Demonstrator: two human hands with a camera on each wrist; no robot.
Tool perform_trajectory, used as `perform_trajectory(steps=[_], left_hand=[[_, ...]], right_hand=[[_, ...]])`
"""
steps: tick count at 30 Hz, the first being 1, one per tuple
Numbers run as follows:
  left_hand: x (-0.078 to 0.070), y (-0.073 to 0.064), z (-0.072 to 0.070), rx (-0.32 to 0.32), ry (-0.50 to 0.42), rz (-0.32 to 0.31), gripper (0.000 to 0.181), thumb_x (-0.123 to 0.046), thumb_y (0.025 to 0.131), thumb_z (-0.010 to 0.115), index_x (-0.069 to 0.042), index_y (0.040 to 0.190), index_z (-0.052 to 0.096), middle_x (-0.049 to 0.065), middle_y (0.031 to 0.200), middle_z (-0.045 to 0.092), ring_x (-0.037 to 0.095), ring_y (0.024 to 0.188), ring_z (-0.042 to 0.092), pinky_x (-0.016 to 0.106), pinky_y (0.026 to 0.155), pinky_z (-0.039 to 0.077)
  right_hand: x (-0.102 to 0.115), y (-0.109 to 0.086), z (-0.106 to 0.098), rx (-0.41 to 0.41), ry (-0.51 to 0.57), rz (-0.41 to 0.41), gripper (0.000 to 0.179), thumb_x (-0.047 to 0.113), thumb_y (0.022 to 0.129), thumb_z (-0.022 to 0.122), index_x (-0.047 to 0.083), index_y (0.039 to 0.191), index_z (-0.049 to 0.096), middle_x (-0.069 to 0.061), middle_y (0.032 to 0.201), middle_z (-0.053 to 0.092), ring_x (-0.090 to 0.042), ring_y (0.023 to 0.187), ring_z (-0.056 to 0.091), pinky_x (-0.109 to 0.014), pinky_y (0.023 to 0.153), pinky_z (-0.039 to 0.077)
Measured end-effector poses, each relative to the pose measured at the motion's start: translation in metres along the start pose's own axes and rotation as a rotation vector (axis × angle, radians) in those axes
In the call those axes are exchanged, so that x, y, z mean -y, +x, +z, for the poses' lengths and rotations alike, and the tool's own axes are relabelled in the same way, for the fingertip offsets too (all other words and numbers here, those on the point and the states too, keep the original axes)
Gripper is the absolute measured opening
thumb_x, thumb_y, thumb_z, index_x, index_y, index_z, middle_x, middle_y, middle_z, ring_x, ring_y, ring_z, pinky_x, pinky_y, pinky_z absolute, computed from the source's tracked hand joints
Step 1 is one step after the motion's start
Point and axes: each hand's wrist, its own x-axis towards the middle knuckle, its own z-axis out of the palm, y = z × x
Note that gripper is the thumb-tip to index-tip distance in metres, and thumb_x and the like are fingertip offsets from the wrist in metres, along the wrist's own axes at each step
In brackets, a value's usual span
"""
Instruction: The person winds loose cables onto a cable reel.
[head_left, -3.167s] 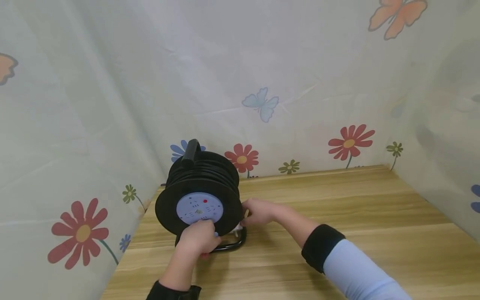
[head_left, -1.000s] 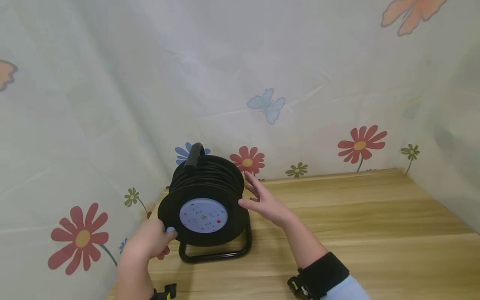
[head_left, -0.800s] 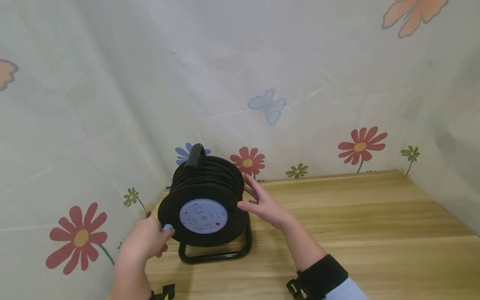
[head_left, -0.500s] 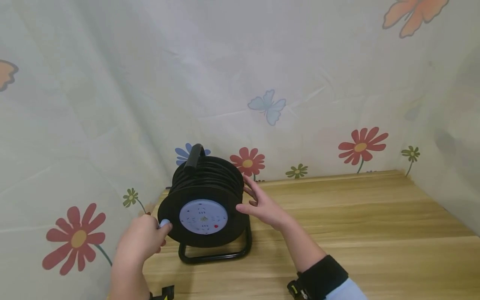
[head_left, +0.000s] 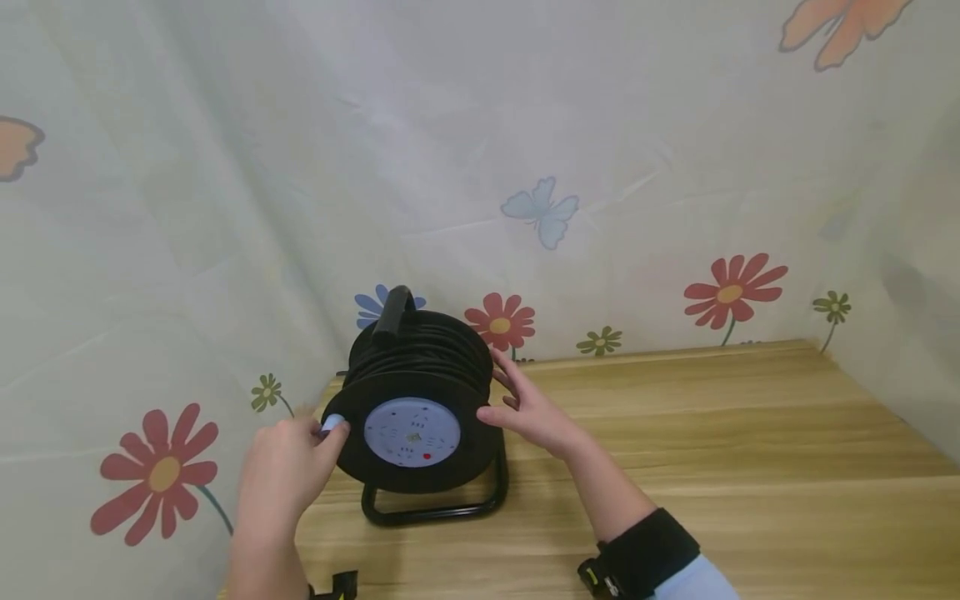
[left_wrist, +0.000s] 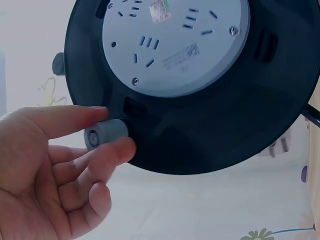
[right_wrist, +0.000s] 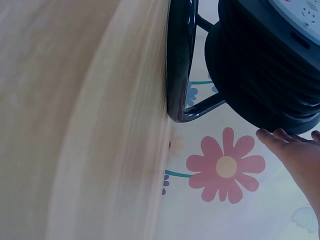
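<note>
A black cable reel (head_left: 474,446) stands on its tubular frame, black cable (head_left: 420,352) wound round it. On its front disc is a pale blue socket panel (head_left: 412,433) with a red dot near the bottom. My left hand (head_left: 279,471) pinches a light blue-grey knob (left_wrist: 107,132) at the disc's left edge between thumb and finger. At the reel's right side, my right hand (head_left: 531,414) has its fingers extended. Its fingertips (right_wrist: 265,136) are at the rear rim in the right wrist view; I cannot tell whether they touch it.
The reel sits at the left of a wooden table (head_left: 675,467). A black carry handle (head_left: 393,315) rises at its top, and a bent tube foot (head_left: 438,515) lies in front. A flower-printed curtain (head_left: 622,208) stands behind. A pale, blurred piece (left_wrist: 277,144) shows beyond the disc.
The right hand has left the white piece low on the reel's right for a place higher up. Lately the disc has turned clockwise, the left hand carrying the knob up the left side.
</note>
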Motion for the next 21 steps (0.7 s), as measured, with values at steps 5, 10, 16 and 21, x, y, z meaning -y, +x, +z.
perform_trajectory(steps=[5, 10, 16, 21], left_hand=[[-0.007, -0.002, 0.006, -0.182, -0.004, 0.073, 0.041, -0.031, 0.088, 0.067, -0.010, 0.056, 0.050, -0.001, 0.045, 0.040, 0.016, 0.041, 0.037, 0.031, 0.041, 0.030], [-0.017, -0.002, 0.012, -0.333, -0.043, 0.163, 0.034, -0.026, 0.084, 0.071, -0.008, 0.060, 0.058, -0.001, 0.048, 0.051, 0.013, 0.040, 0.040, 0.030, 0.038, 0.033], [-0.028, -0.003, 0.019, -0.440, -0.115, 0.250, 0.026, -0.026, 0.083, 0.074, -0.003, 0.073, 0.067, 0.004, 0.062, 0.065, 0.012, 0.051, 0.057, 0.031, 0.044, 0.047], [-0.036, -0.004, 0.025, -0.484, -0.139, 0.338, 0.023, -0.026, 0.084, 0.072, -0.005, 0.077, 0.068, 0.002, 0.063, 0.066, 0.010, 0.053, 0.059, 0.032, 0.044, 0.050]], right_hand=[[-0.010, 0.002, -0.002, -0.003, -0.012, -0.022, 0.090, 0.031, 0.088, 0.068, 0.018, 0.154, 0.008, 0.000, 0.157, 0.010, -0.025, 0.139, 0.014, -0.052, 0.109, 0.018], [-0.021, 0.004, -0.002, -0.017, -0.023, -0.029, 0.089, 0.037, 0.087, 0.069, 0.023, 0.153, 0.011, 0.006, 0.156, 0.013, -0.022, 0.139, 0.016, -0.052, 0.109, 0.019], [-0.016, 0.004, -0.001, -0.010, -0.032, -0.009, 0.090, 0.035, 0.087, 0.069, 0.019, 0.154, 0.010, 0.004, 0.156, 0.013, -0.024, 0.139, 0.016, -0.053, 0.109, 0.018], [-0.012, 0.003, -0.002, 0.008, -0.016, -0.003, 0.091, 0.026, 0.087, 0.068, 0.013, 0.153, 0.007, -0.004, 0.157, 0.010, -0.027, 0.139, 0.013, -0.054, 0.109, 0.016]])
